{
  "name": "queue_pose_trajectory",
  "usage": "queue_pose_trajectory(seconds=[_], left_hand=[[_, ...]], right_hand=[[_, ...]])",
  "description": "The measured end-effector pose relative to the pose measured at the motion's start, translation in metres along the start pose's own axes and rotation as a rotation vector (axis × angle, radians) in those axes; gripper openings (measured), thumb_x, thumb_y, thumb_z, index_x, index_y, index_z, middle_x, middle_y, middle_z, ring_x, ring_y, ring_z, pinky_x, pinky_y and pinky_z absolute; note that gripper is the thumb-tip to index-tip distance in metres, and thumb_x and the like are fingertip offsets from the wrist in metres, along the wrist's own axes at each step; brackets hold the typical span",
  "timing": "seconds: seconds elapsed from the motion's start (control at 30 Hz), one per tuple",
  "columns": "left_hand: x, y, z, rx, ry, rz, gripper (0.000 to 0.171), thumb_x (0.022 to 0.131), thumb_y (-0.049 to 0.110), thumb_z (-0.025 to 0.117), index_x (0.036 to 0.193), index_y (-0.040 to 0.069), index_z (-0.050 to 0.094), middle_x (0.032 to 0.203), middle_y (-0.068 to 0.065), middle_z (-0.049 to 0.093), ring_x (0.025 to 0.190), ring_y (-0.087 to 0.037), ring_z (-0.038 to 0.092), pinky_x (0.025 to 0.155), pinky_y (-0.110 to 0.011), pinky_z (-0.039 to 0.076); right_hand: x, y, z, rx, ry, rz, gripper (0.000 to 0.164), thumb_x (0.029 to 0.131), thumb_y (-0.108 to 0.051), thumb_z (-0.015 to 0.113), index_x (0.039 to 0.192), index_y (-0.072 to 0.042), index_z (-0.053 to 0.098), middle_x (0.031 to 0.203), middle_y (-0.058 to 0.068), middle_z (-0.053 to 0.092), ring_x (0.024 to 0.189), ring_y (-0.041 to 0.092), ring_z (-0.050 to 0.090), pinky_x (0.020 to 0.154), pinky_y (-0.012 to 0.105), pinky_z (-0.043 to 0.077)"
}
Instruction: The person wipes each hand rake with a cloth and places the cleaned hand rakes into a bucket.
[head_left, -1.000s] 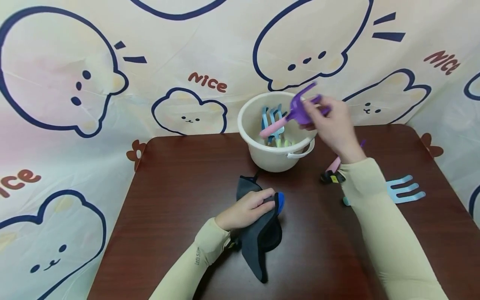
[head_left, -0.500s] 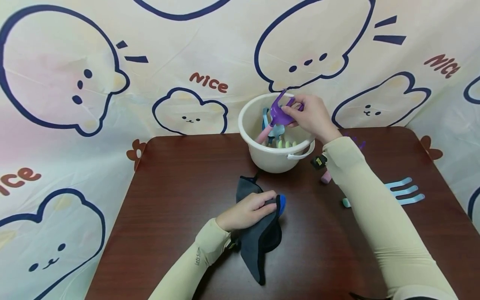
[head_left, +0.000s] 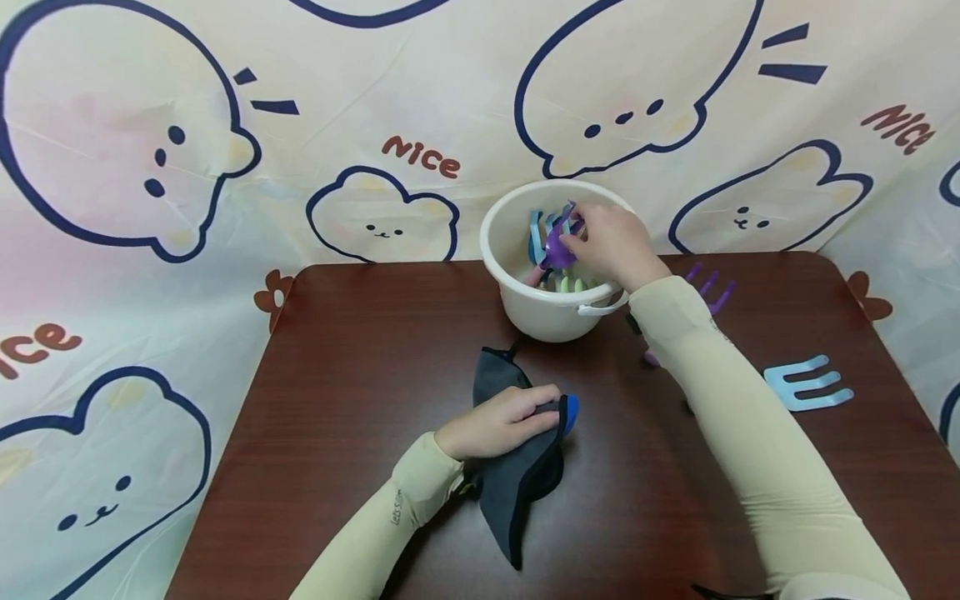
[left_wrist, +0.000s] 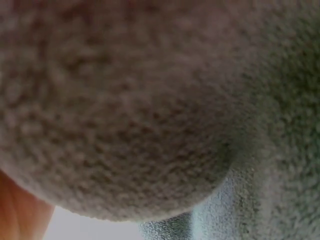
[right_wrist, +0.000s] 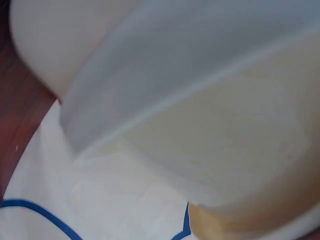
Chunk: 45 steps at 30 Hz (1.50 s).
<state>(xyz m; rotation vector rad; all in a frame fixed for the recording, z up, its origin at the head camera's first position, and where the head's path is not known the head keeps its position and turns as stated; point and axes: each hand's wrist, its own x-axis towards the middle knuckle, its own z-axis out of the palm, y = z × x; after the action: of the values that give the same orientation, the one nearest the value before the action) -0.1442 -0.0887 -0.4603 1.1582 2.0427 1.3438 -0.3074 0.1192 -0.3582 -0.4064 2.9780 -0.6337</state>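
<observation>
Pinched in the right hand [head_left: 618, 243], the purple tool [head_left: 558, 252] is held lower inside the bucket [head_left: 553, 321] than before; dark fabric [head_left: 513, 483] is still gripped under the left hand [head_left: 498, 423].

From the left wrist I see blurred, grey-brown fuzzy cloth [left_wrist: 115, 125] bulging close beside the grip [left_wrist: 22, 212], itself only a sliver of skin. A white patch [left_wrist: 92, 227] sits next to it; greenish fabric folds [left_wrist: 280, 150] lie farther off.
</observation>
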Motion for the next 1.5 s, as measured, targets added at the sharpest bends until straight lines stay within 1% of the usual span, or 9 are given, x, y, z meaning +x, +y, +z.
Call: queue_pose_trajectory(seconds=[0.27, 0.53, 0.7, 0.8, 0.93, 1.13, 1.2, 1.33, 1.5], left_hand=[[-0.002, -0.002, 0.004, 0.019, -0.001, -0.009, 0.012, 0.106, 0.020, 0.043, 0.097, 0.012, 0.048, 0.074, 0.002, 0.041, 0.061, -0.006, 0.045, 0.057, -0.016, 0.036], [-0.003, 0.001, 0.002, 0.041, 0.003, -0.015, 0.013, 0.105, 0.021, 0.044, 0.096, 0.013, 0.047, 0.073, 0.002, 0.041, 0.061, -0.005, 0.045, 0.057, -0.016, 0.036], [-0.004, -0.001, 0.001, 0.051, 0.044, -0.015, 0.010, 0.105, 0.021, 0.045, 0.100, 0.013, 0.049, 0.075, 0.001, 0.043, 0.062, -0.007, 0.046, 0.058, -0.017, 0.037], [-0.003, -0.002, 0.002, 0.055, 0.061, -0.003, 0.010, 0.105, 0.021, 0.045, 0.101, 0.013, 0.050, 0.077, 0.001, 0.046, 0.064, -0.007, 0.047, 0.059, -0.017, 0.038], [-0.003, -0.001, 0.003, 0.052, 0.067, -0.001, 0.009, 0.105, 0.020, 0.045, 0.102, 0.013, 0.050, 0.080, 0.000, 0.048, 0.068, -0.007, 0.049, 0.061, -0.017, 0.038], [-0.002, -0.001, 0.003, 0.030, 0.094, 0.010, 0.009, 0.104, 0.018, 0.046, 0.105, 0.011, 0.052, 0.082, -0.002, 0.052, 0.072, -0.009, 0.052, 0.063, -0.019, 0.041], [-0.001, 0.000, 0.003, 0.025, 0.104, 0.016, 0.009, 0.104, 0.017, 0.046, 0.105, 0.010, 0.052, 0.083, -0.002, 0.052, 0.073, -0.009, 0.052, 0.064, -0.020, 0.041], [0.001, 0.001, 0.002, 0.017, 0.107, 0.017, 0.010, 0.104, 0.017, 0.046, 0.106, 0.010, 0.053, 0.084, -0.002, 0.053, 0.074, -0.010, 0.053, 0.065, -0.020, 0.042], [0.002, 0.002, 0.001, 0.020, 0.111, 0.025, 0.010, 0.104, 0.016, 0.046, 0.106, 0.010, 0.053, 0.085, -0.002, 0.054, 0.074, -0.011, 0.053, 0.065, -0.020, 0.042]], right_hand=[[-0.007, 0.008, -0.006, 0.128, 0.107, -0.011, 0.044, 0.095, -0.028, 0.061, 0.134, -0.009, 0.055, 0.121, 0.019, 0.066, 0.108, 0.033, 0.058, 0.095, 0.052, 0.052], [-0.040, 0.033, -0.022, 0.235, 0.505, -0.082, 0.030, 0.096, -0.019, 0.057, 0.119, -0.003, 0.066, 0.110, 0.019, 0.071, 0.096, 0.028, 0.064, 0.090, 0.050, 0.054], [-0.062, 0.064, -0.022, 0.216, 0.544, 0.014, 0.033, 0.097, -0.026, 0.054, 0.116, -0.004, 0.068, 0.105, 0.019, 0.072, 0.090, 0.028, 0.064, 0.082, 0.050, 0.055], [-0.070, 0.093, -0.010, 0.188, 0.496, 0.104, 0.036, 0.097, -0.030, 0.052, 0.113, -0.003, 0.069, 0.102, 0.021, 0.072, 0.086, 0.030, 0.063, 0.077, 0.049, 0.051], [-0.077, 0.137, 0.014, 0.105, 0.350, 0.253, 0.042, 0.097, -0.034, 0.053, 0.117, 0.001, 0.064, 0.103, 0.026, 0.067, 0.085, 0.037, 0.060, 0.071, 0.053, 0.047], [-0.084, 0.190, 0.033, 0.067, 0.192, 0.510, 0.068, 0.096, -0.041, 0.051, 0.143, 0.006, 0.036, 0.133, 0.042, 0.036, 0.097, 0.052, 0.047, 0.084, 0.068, 0.044], [-0.084, 0.201, 0.034, 0.123, 0.153, 0.518, 0.076, 0.096, -0.040, 0.051, 0.147, 0.009, 0.025, 0.134, 0.045, 0.031, 0.095, 0.053, 0.053, 0.088, 0.068, 0.045], [-0.081, 0.216, 0.033, 0.322, 0.024, 0.484, 0.079, 0.098, -0.037, 0.052, 0.146, 0.015, 0.018, 0.128, 0.044, 0.041, 0.070, 0.028, 0.069, 0.080, 0.052, 0.058], [-0.075, 0.230, 0.033, 0.503, -0.048, 0.485, 0.065, 0.099, -0.030, 0.053, 0.137, 0.019, 0.033, 0.117, 0.033, 0.052, 0.066, 0.009, 0.065, 0.062, 0.030, 0.061]])
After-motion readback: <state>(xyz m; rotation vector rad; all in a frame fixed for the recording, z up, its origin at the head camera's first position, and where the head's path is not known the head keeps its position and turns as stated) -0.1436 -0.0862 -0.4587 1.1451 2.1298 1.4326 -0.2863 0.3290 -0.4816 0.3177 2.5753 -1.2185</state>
